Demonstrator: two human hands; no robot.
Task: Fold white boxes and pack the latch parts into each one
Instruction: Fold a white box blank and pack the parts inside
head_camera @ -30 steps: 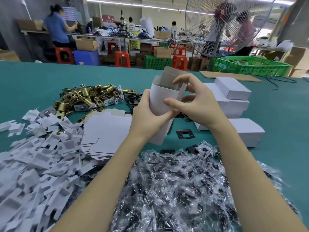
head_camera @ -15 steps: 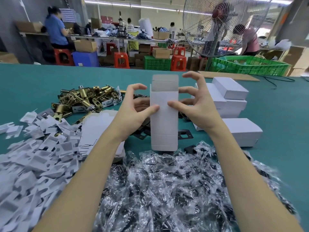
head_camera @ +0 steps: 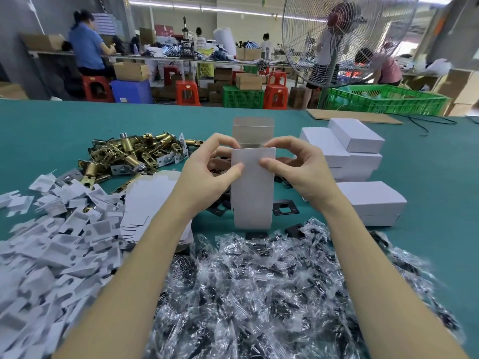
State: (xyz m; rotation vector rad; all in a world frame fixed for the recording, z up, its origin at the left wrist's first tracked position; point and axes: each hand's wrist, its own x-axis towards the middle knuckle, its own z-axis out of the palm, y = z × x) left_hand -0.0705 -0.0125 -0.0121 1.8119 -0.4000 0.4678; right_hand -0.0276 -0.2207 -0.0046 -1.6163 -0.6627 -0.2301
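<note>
A white box (head_camera: 252, 193) stands on end above the green table (head_camera: 427, 177), its top flap raised behind. My left hand (head_camera: 207, 172) pinches its upper left edge, thumb on the front, fingers curled over the top. My right hand (head_camera: 295, 169) pinches the upper right edge the same way. Brass latch parts (head_camera: 129, 154) lie heaped at the left rear. Flat unfolded white boxes (head_camera: 145, 200) are stacked under my left forearm. Black plates (head_camera: 285, 207) lie beside the box's base.
Folded white boxes (head_camera: 350, 151) are stacked at the right. White card inserts (head_camera: 46, 242) cover the left front. Clear bags of small black parts (head_camera: 259, 294) fill the near middle. A fan (head_camera: 334, 40), a green crate (head_camera: 383, 99) and people working stand beyond the table.
The box was turned upright to face me one second ago. Since then both hands moved up to its top edge, fingers curling over the opening.
</note>
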